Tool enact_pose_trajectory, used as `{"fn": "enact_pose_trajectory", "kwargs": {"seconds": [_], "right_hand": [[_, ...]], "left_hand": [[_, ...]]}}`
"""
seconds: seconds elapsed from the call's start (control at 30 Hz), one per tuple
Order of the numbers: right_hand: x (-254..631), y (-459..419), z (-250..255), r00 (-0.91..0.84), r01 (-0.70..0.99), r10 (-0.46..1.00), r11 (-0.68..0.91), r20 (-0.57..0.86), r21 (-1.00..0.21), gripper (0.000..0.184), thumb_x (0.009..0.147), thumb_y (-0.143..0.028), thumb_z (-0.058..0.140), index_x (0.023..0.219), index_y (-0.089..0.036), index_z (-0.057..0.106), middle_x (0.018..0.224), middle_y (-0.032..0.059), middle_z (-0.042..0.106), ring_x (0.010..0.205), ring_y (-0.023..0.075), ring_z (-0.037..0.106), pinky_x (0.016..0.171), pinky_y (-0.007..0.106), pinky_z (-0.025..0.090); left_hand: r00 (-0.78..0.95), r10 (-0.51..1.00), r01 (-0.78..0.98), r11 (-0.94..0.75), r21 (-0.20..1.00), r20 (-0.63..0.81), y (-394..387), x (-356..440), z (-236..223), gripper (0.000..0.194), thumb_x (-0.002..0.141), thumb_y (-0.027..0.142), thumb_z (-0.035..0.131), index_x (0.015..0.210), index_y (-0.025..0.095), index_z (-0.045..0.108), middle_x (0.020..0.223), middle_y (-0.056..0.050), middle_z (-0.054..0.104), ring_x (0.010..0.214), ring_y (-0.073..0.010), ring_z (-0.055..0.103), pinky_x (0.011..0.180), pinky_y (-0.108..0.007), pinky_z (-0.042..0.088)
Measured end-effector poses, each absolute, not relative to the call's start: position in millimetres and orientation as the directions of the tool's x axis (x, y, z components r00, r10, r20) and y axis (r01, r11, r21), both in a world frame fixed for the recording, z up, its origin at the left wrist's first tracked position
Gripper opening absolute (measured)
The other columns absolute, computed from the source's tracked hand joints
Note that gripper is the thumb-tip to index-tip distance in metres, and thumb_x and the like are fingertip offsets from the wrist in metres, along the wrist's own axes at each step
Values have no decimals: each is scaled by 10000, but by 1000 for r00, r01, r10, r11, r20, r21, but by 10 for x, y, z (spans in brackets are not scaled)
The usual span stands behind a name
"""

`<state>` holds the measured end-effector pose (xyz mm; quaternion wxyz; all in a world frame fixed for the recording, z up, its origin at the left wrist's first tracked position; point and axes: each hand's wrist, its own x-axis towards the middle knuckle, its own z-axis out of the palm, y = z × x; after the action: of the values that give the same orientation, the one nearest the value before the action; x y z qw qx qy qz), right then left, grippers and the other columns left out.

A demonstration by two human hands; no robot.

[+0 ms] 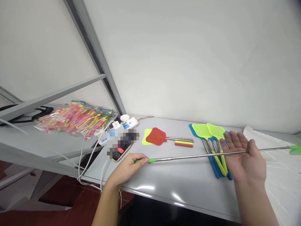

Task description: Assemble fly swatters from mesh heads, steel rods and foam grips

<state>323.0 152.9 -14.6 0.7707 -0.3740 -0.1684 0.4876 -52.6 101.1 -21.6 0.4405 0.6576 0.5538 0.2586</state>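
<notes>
My left hand (130, 164) is closed round the green grip of an extended telescopic fly swatter (188, 156). Its thin metal rod runs right across the grey table (169, 185) to a green head at the frame's right edge. My right hand (244, 157) is held palm up with fingers spread, and the rod lies across its palm. Under that hand lies a pile of several fly swatters (213, 138) with yellow-green and blue heads and handles.
A red fly swatter (156, 136) and a yellow-green one lie collapsed mid-table beside red and yellow grips. A phone (119, 152), a power strip (128, 124) with cables, packets of colourful toys (75, 119) on the left, a clear plastic bag (277, 163) on the right.
</notes>
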Motion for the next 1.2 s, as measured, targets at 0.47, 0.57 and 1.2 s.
{"fn": "enact_pose_trajectory", "kwargs": {"seconds": [0.47,0.57,1.2], "right_hand": [[2494,1335,-265,36,-616,994,-58,-101,-786,435,897,-538,502,1120,-214,689,1274,96,641,1195,267,578,1013,437,428],[2846,1459,-284,195,-688,967,15,-164,-726,342,892,-491,534,1022,-229,710,1168,48,697,1157,221,605,975,387,472],[1990,1156,-219,113,-586,991,125,73,-801,334,961,-437,447,1027,-254,719,1351,68,587,1283,277,503,1092,501,300]], "left_hand": [[246,963,470,-18,882,-112,1062,-458,-149,320,911,429,528,827,173,700,827,-16,672,767,-173,548,697,-236,395],[222,967,490,4,872,-129,1062,-633,-210,307,894,437,554,838,177,707,836,-19,663,808,-187,550,725,-241,395],[279,948,61,144,988,-155,1085,98,-447,367,935,460,496,794,150,634,565,62,331,533,-92,296,516,-216,265]]}}
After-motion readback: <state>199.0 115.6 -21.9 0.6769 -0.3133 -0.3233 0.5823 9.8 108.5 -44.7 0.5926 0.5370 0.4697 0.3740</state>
